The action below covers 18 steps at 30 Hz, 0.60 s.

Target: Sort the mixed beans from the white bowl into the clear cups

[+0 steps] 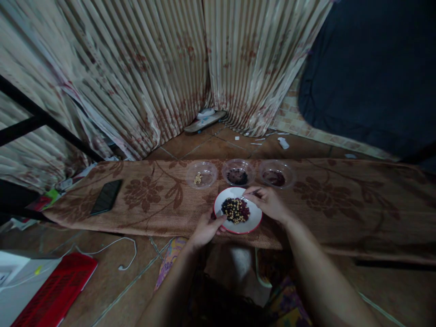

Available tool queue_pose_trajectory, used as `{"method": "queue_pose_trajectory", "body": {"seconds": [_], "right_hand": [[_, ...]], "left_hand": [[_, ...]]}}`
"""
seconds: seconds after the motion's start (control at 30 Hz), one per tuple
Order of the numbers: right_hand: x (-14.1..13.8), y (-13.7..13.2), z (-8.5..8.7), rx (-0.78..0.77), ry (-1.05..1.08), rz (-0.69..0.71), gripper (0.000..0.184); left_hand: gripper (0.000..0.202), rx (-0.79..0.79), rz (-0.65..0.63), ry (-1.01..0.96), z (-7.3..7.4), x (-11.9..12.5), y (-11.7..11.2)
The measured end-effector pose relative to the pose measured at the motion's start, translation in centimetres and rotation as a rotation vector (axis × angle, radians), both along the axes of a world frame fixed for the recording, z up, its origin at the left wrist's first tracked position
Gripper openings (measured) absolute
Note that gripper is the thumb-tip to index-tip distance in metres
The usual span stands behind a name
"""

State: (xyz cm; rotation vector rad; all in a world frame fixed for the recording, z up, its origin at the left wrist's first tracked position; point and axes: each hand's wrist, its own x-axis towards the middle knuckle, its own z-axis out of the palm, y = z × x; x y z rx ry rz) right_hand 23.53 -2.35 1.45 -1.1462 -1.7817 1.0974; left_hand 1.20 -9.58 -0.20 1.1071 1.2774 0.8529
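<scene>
A white plate with a red rim (254, 221) lies on a brown flowered cloth and holds a heap of mixed beans (235, 210), pale, dark and reddish. My left hand (207, 228) grips the plate's near left edge, thumb on the rim. My right hand (269, 202) is closed in a pinch on a thin tool like tweezers (250, 194), its tip over the plate's far side. Behind the plate stand three clear bowls: one with a few pale beans (201, 175), one with dark beans (237, 173), one with reddish beans (275, 174).
A black phone (106, 196) lies on the cloth (340, 200) to the left. A white cable (116, 247) and a red flat object (57, 286) lie on the tiled floor at lower left. Striped curtains (153, 68) hang behind; a sandal (205, 121) lies under them.
</scene>
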Motion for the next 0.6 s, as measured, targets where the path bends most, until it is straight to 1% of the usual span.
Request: {"method": "queue_pose_trajectory", "body": {"seconds": [0.27, 0.47, 0.6], "right_hand": [[-0.09, 0.05, -0.64, -0.013, -0.044, -0.012, 0.029], [-0.09, -0.01, -0.39, 0.008, -0.088, 0.026, 0.032], [-0.06, -0.02, -0.39, -0.001, -0.099, 0.026, 0.032]], "left_hand": [[0.037, 0.011, -0.009, -0.001, 0.04, 0.06, -0.03], [0.041, -0.002, -0.009, -0.009, -0.16, -0.06, 0.0], [0.042, -0.015, -0.004, -0.025, -0.49, -0.12, 0.0]]}}
